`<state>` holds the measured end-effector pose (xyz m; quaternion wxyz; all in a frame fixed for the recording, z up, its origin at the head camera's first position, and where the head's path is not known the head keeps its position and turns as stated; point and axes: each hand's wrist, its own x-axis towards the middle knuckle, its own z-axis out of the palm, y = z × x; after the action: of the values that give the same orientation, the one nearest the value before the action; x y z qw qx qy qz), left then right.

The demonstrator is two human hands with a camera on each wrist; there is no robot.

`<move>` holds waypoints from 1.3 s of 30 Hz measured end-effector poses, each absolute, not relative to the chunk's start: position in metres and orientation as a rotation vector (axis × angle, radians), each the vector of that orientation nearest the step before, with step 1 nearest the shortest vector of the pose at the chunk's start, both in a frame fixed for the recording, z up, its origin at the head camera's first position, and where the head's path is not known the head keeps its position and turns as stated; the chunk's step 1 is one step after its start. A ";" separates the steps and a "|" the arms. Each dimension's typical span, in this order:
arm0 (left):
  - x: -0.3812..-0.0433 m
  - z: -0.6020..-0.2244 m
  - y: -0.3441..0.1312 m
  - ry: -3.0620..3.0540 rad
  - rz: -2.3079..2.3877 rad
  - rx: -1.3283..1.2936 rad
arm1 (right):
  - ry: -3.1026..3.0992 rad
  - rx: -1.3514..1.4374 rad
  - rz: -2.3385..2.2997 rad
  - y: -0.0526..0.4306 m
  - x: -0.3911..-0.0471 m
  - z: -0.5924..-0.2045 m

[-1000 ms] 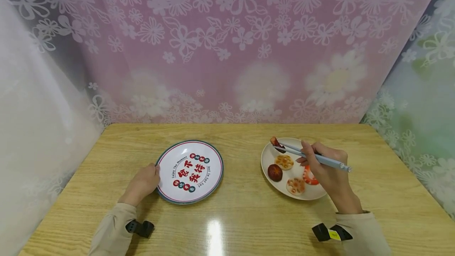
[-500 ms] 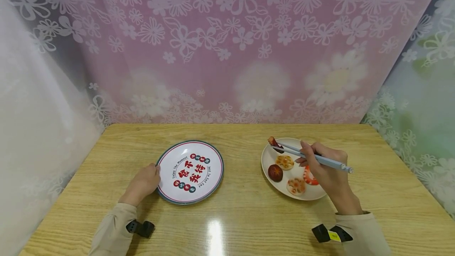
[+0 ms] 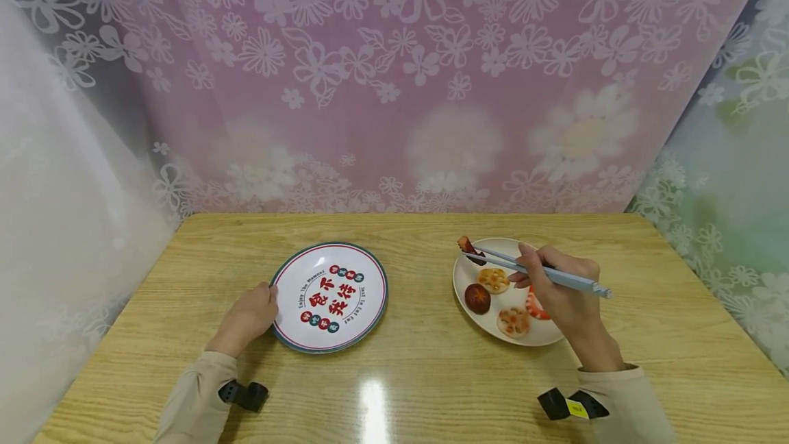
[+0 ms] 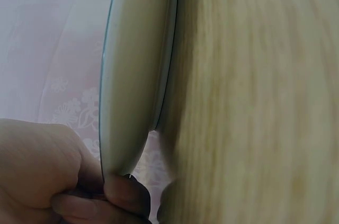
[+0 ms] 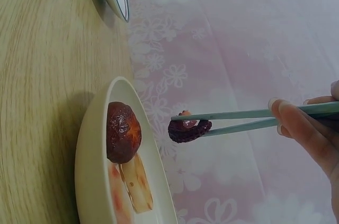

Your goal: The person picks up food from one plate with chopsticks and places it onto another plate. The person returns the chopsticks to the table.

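Observation:
In the head view my left hand (image 3: 246,317) grips the near-left rim of a white plate (image 3: 286,276) with a teal edge and red printed characters. The left wrist view shows fingers (image 4: 124,192) curled under that rim. My right hand (image 3: 567,293) holds pale blue chopsticks (image 3: 570,280). Their tips pinch a dark red-purple piece of food (image 5: 188,131) with a bumpy edge and a lighter orange end. It hangs over the far-left rim of a cream plate (image 3: 487,321). A shiitake cap (image 3: 477,299) and two lotus root slices (image 3: 514,322) lie in it.
An orange-red piece of food (image 3: 536,303) on the cream plate is partly hidden by the right hand. Both plates stand on a wood-grain table (image 3: 419,375). A pink floral curtain (image 3: 394,122) hangs behind the far edge.
The chopsticks and the dark food piece have moved slightly left, to the cream plate's far-left rim. My left hand and the white plate have stayed in place.

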<state>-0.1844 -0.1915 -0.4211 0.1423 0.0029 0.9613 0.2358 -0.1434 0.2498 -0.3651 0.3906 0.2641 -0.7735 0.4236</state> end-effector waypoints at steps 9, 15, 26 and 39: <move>-0.185 -0.421 -0.192 2.781 0.677 0.016 | -1.978 0.634 1.151 0.246 -0.140 -0.363; -0.185 -0.421 -0.191 2.780 0.673 0.007 | -1.967 0.646 1.165 0.243 -0.141 -0.363; -0.185 -0.419 -0.190 2.781 0.670 0.011 | -1.949 0.697 1.178 0.237 -0.141 -0.363; -0.183 -0.419 -0.188 2.772 0.659 -0.002 | -1.947 0.690 1.173 0.226 -0.143 -0.360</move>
<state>-0.1834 -0.1884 -0.4185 0.1455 -0.0008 0.9625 0.2288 -0.1434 0.2256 -0.3598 0.3739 0.2695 -0.7601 0.4581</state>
